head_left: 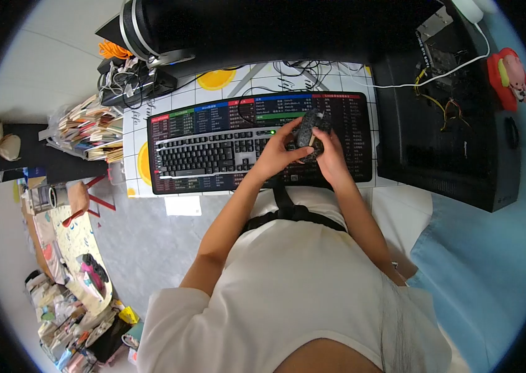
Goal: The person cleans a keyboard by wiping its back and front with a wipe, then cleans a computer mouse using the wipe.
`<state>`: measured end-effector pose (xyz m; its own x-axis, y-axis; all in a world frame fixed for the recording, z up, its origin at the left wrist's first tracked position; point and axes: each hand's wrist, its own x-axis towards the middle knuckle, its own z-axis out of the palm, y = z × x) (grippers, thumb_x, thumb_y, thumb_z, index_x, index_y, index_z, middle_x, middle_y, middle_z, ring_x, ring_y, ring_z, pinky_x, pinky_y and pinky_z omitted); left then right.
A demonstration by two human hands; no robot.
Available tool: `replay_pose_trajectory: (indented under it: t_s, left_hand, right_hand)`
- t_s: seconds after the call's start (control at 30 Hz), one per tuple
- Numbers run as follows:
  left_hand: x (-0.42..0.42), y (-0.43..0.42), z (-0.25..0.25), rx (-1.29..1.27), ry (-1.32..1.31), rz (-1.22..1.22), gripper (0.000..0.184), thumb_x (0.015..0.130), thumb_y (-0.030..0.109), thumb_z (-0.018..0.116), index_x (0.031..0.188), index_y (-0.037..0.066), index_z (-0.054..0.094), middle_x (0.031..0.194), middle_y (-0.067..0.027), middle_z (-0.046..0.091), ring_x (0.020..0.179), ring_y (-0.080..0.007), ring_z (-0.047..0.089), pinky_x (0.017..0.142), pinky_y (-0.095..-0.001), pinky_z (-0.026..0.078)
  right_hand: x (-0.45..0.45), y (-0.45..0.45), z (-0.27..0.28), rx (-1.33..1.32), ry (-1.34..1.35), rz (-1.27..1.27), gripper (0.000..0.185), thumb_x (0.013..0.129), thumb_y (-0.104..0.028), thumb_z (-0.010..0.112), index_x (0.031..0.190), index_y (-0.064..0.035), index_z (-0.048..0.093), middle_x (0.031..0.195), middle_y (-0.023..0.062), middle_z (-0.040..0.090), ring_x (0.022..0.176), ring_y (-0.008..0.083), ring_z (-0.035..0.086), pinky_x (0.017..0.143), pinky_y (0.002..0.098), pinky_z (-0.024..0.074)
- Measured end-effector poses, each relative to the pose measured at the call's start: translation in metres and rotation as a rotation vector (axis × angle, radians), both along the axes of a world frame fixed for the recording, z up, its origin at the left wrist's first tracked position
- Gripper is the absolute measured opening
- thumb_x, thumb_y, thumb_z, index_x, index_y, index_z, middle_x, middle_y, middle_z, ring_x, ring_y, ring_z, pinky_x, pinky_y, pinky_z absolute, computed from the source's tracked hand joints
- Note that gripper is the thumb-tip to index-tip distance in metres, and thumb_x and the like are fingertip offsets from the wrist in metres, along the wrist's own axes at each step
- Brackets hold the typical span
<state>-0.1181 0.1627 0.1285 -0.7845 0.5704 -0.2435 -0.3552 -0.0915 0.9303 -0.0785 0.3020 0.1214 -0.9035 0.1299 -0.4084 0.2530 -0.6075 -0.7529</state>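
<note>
A dark computer mouse with a speckled surface (pixel 305 129) is held above the right part of the desk mat, tilted up between both hands. My left hand (pixel 278 152) grips it from the left, thumb across its lower end and fingers along its side. On the other side my right hand (pixel 331 155) is closed around its right edge, with the thumb on top. A small tan strip (pixel 311 141) shows between the two thumbs; its kind is too small to tell. Left of the hands, a black and silver keyboard (pixel 204 154) rests on the mat, one green light lit.
The dark desk mat (pixel 353 143) has printed shortcut tables. A black computer case (pixel 449 149) with exposed cables lies at the right. Behind is a dark monitor (pixel 263 31). Stacked papers (pixel 98 127) and a pile of cables (pixel 129 84) sit at the left.
</note>
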Motion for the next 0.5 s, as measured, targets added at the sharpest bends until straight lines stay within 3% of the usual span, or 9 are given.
replay_pose_trajectory:
  t_s: [0.23, 0.33, 0.4, 0.43, 0.5]
  left_hand:
    - [-0.002, 0.001, 0.002, -0.053, 0.128, -0.058, 0.072, 0.071, 0.002, 0.069, 0.131, 0.006, 0.031, 0.11, -0.0083, 0.05, 0.088, -0.0141, 0.051, 0.059, -0.026, 0.052]
    - [-0.006, 0.002, 0.001, -0.042, 0.068, -0.072, 0.074, 0.07, 0.004, 0.07, 0.132, 0.006, 0.03, 0.114, -0.0087, 0.048, 0.094, -0.0159, 0.05, 0.067, -0.027, 0.051]
    - [-0.01, 0.001, -0.005, -0.061, 0.334, -0.091, 0.076, 0.069, 0.007, 0.072, 0.132, 0.006, 0.029, 0.117, -0.0097, 0.045, 0.102, -0.018, 0.047, 0.078, -0.0289, 0.047]
    - [-0.011, 0.001, -0.002, -0.064, 0.318, -0.108, 0.077, 0.068, 0.009, 0.073, 0.132, 0.005, 0.029, 0.12, -0.0105, 0.044, 0.108, -0.0186, 0.044, 0.084, -0.0298, 0.042]
    - [-0.008, 0.003, -0.008, -0.08, 0.327, -0.074, 0.077, 0.068, 0.009, 0.073, 0.131, 0.004, 0.029, 0.119, -0.0105, 0.045, 0.106, -0.0182, 0.045, 0.084, -0.03, 0.042]
  right_hand:
    - [0.0, 0.007, -0.011, 0.065, 0.026, 0.053, 0.042, 0.079, -0.022, 0.059, 0.115, -0.0079, 0.044, 0.1, 0.0036, 0.052, 0.094, 0.0149, 0.05, 0.078, 0.0293, 0.0429]
    - [0.001, 0.006, -0.002, 0.098, 0.067, 0.068, 0.041, 0.079, -0.021, 0.058, 0.114, -0.0075, 0.044, 0.102, 0.0036, 0.051, 0.096, 0.0155, 0.05, 0.08, 0.0296, 0.0428]
    - [-0.002, 0.007, 0.003, 0.007, 0.035, 0.021, 0.04, 0.082, -0.026, 0.055, 0.115, -0.0064, 0.044, 0.106, 0.0035, 0.05, 0.099, 0.0165, 0.05, 0.085, 0.0305, 0.0404]
    - [-0.003, 0.009, -0.001, 0.007, 0.04, 0.019, 0.04, 0.082, -0.026, 0.055, 0.115, -0.0064, 0.044, 0.106, 0.0035, 0.05, 0.099, 0.0165, 0.05, 0.085, 0.0305, 0.0404]
    - [-0.003, 0.012, -0.013, -0.185, 0.021, -0.005, 0.046, 0.085, -0.034, 0.05, 0.12, -0.0048, 0.041, 0.112, 0.0055, 0.049, 0.106, 0.0177, 0.047, 0.091, 0.031, 0.0361]
